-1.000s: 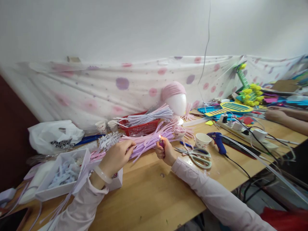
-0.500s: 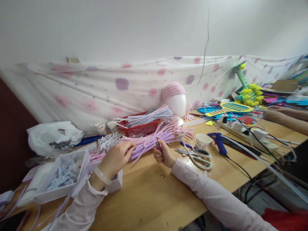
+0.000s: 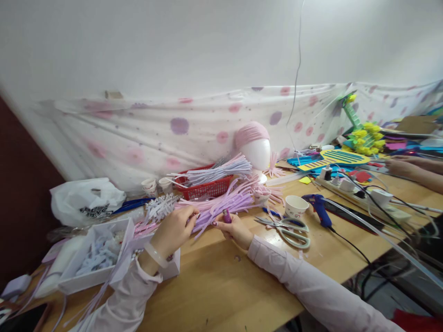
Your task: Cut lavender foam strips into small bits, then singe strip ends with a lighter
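My left hand [image 3: 176, 233], with a pale bracelet at the wrist, has its fingers pinched together near the purple strips; what they hold is too small to make out. Closed round a small purple lighter [image 3: 227, 216] is my right hand [image 3: 235, 230], just to the right. Behind both hands lies a bundle of pink and purple fuzzy strips [image 3: 221, 203]. Scissors [image 3: 287, 228] with pale handles rest right of my right hand, in front of a paper cup [image 3: 296, 206].
White boxes [image 3: 86, 283] stand at the left, before a plastic bag [image 3: 86, 198]. A red basket [image 3: 207, 188] and a mannequin head [image 3: 258, 150] are behind. To the right are a blue glue gun [image 3: 321, 212], a power strip [image 3: 363, 203] and another person's hands [image 3: 403, 167].
My right hand has turned, with its fingers now reaching left toward my left hand and the lighter upright. The whole view has shifted slightly.
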Demonstrator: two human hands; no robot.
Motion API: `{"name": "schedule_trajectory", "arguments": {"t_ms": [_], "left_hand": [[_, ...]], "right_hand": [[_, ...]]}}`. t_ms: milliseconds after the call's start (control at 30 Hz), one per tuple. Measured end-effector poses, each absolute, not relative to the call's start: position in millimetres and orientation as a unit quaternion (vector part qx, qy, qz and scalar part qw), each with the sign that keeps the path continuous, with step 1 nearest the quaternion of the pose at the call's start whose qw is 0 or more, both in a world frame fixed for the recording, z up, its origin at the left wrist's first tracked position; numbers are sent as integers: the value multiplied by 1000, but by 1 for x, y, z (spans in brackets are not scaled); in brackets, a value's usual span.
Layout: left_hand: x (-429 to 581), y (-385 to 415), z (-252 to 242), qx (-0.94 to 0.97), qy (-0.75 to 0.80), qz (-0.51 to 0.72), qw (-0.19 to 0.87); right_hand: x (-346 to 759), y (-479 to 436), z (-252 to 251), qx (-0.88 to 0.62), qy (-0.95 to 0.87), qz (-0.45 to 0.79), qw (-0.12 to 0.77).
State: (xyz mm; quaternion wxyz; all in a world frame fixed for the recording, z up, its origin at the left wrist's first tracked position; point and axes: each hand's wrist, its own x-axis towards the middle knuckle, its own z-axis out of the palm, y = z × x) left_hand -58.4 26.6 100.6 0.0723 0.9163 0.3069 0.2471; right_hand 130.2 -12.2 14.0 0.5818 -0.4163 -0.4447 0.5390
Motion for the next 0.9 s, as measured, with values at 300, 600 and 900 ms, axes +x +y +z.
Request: {"name": "schedule_trajectory", "arguments": {"t_ms": [300,600,900], "left_hand": [[-59,28,97,918,301,250,59],[-55,33,91,890,353,276,85],[-35,28,61,853,377,316,176]], "right_hand": [[123,-7,0,-444,-428,535,578],[122,-11,15,-422,-429,543,586],[116,-9,13,-407,-335,559,640]]}}
